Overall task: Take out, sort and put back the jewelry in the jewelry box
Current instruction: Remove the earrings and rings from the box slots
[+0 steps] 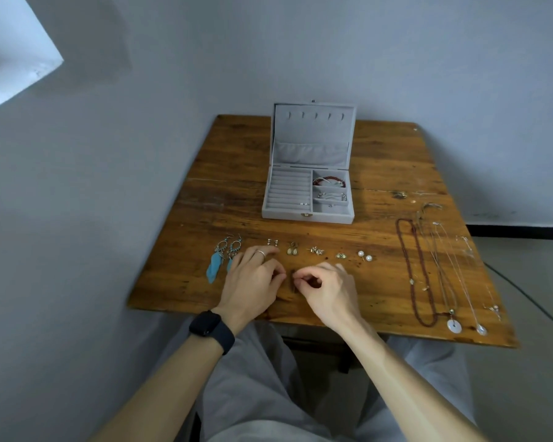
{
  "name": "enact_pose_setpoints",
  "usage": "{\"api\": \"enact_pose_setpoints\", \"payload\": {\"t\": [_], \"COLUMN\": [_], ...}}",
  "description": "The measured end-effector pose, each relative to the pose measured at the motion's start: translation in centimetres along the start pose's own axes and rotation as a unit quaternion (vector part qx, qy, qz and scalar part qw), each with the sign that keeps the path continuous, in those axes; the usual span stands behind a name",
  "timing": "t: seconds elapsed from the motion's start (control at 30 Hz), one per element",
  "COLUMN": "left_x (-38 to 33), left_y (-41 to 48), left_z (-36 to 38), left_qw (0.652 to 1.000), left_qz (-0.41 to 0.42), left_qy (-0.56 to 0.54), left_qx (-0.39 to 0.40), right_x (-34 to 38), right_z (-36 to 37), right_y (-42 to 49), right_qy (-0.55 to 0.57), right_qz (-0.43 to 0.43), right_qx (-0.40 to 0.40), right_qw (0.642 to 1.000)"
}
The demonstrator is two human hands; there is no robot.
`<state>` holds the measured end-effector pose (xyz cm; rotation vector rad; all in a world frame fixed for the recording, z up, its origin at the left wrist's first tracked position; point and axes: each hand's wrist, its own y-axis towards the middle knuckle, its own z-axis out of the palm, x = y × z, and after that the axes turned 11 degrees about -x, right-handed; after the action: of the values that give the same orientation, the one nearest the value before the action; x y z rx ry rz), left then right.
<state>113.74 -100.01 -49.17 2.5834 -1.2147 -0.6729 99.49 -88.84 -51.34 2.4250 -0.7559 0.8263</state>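
While both hands hover close together over the near middle of the surface point(230, 173), the take-out stage looks mostly done but not finished. The left hand point(253, 282) and the right hand point(328, 290) each have their fingers curled with thumb brought to fingertips, the two almost touching each other; whether they pinch some tiny piece between them I cannot tell (anything there is too small to make out). Just beyond the hands runs a tidy row of paired earrings, from the blue feather earrings point(216, 264) beside the left hand across to the pearl studs point(365, 255) past the right hand. Well off to the right hand's outer side, the necklaces point(438, 272) lie stretched out side by side. Farther ahead of both hands the jewelry box point(284, 215) stands open, and it is not empty: a red bracelet point(329, 181) and silver bangles point(331, 196) sit in its right-hand compartments, and a small pair of studs point(304, 203) rests on the ring rolls. By my reading, sorting is well under way, those last pieces have yet to come out, and all the putting back is left to do.
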Motion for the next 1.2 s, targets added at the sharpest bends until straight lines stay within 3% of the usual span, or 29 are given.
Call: {"api": "enact_pose_setpoints", "payload": {"t": [1.2], "left_x": [0.0], "left_y": [0.3], "left_z": [0.0], "left_qw": [1.0], "left_qz": [-0.008], "left_qy": [0.001], "left_qx": [0.018], "right_x": [0.3], "right_z": [1.0], "right_y": [-0.8], "right_qy": [-0.014], "right_qz": [0.008], "right_qx": [-0.052], "right_qw": [0.999]}}
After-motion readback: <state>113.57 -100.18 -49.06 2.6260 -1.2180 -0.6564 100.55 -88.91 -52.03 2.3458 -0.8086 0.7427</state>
